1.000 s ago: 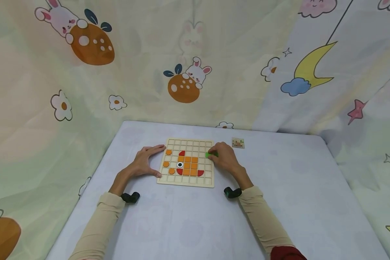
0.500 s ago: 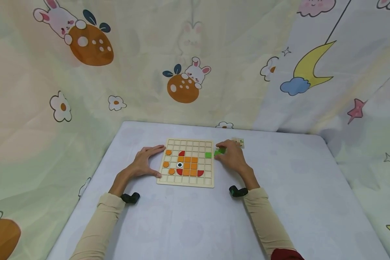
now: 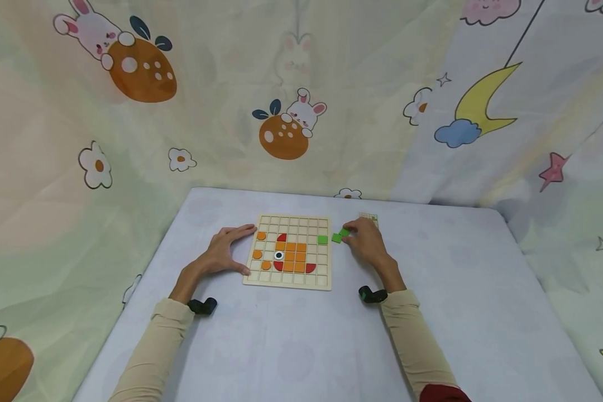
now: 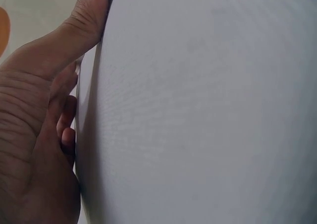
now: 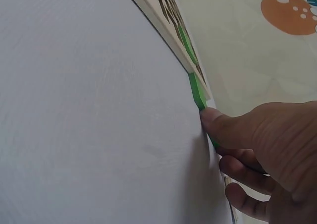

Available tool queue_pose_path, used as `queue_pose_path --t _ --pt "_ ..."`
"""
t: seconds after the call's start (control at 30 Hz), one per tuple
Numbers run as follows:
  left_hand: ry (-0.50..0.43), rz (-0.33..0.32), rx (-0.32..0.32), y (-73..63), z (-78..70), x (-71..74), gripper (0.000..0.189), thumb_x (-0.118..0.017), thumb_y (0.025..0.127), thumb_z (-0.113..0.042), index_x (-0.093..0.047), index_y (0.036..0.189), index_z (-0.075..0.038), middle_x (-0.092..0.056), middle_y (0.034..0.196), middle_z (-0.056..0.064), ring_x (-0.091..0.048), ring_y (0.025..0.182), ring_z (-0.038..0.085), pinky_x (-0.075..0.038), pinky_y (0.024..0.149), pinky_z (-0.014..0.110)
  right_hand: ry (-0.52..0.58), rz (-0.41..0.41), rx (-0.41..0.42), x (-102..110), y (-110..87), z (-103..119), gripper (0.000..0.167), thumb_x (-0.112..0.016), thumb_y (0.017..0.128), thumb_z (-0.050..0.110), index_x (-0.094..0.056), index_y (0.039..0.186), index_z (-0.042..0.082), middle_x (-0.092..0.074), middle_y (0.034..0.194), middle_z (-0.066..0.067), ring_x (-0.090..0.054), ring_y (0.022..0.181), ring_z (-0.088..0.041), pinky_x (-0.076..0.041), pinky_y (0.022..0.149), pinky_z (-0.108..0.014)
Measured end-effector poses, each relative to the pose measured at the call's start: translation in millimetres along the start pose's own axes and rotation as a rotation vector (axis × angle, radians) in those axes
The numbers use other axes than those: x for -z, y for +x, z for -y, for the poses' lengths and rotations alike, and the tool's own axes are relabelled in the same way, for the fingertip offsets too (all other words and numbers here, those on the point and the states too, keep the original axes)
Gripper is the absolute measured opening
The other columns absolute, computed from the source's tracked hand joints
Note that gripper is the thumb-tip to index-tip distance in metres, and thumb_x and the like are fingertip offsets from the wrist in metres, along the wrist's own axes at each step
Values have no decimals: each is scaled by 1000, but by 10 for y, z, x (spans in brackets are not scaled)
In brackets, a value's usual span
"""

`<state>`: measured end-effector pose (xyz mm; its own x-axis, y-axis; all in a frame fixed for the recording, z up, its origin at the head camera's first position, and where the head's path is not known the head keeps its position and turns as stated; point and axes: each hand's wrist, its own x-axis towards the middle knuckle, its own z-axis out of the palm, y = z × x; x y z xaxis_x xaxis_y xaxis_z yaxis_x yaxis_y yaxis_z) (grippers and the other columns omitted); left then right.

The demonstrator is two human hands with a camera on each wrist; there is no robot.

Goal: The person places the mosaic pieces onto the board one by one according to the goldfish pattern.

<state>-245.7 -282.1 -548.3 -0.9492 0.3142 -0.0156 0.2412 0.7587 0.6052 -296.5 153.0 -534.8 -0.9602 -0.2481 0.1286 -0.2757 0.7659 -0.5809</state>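
A square wooden grid board (image 3: pixel 292 223) lies on the table, bearing orange squares (image 3: pixel 295 257), orange discs, red quarter-round pieces, a black-and-white eye piece (image 3: pixel 278 255) and one green square (image 3: pixel 322 240) near its right edge. My left hand (image 3: pixel 220 251) spans the board's left side, fingertips at the upper part and thumb (image 4: pixel 81 23) at the lower. Right of the board, my right hand (image 3: pixel 368 241) pinches a green square tile (image 3: pixel 344 231) between thumb (image 5: pixel 233 130) and fingers. Another green tile (image 5: pixel 197 90) lies just beside the board's edge, next to the held one.
A small printed pattern card (image 3: pixel 369 215) lies behind my right hand, partly covered by it. The white-covered table (image 3: pixel 291 346) ends at a patterned cloth backdrop (image 3: pixel 206 100) at the back and sides. A dark wrist camera (image 3: pixel 372 295) sits at each wrist.
My right hand has drawn back from the board to the right, leaving a green square on the grid. It has carried the other green tiles to the table beside the board. The left hand stays still.
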Motion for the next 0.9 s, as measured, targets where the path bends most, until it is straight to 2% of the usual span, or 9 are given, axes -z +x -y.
queue_pose_path --t 0.3,0.5,0.67,0.9 --pt "6 5 -3 18 10 -8 122 -105 64 -48 -45 168 -24 -37 179 4 -33 155 40 -24 124 69 -25 -3 -3 38 -36 -10 32 -82 97 12 -79 127 3 -79 124 -17 -67 123 -38 -50 108 -57" --pt "7 -1 -2 18 19 -1 122 -105 65 -47 -45 168 -23 -38 179 5 -33 155 40 -24 124 68 -13 -7 -10 71 -112 -27 31 -80 97 9 -78 127 0 -76 125 -20 -67 120 -39 -53 104 -56" --pt "2 3 -1 4 11 -2 121 -105 65 -47 -46 168 -23 -38 179 5 -33 155 40 -23 124 69 -4 -17 -30 76 -178 -51 30 -79 98 7 -77 127 0 -74 128 -19 -65 123 -38 -51 106 -56" --pt "2 4 0 0 -11 1 122 -105 64 -47 -46 168 -23 -38 179 5 -33 155 40 -23 124 69 -14 -51 6 66 -211 -78 28 -80 97 6 -78 125 2 -75 125 -18 -66 122 -38 -50 106 -57"
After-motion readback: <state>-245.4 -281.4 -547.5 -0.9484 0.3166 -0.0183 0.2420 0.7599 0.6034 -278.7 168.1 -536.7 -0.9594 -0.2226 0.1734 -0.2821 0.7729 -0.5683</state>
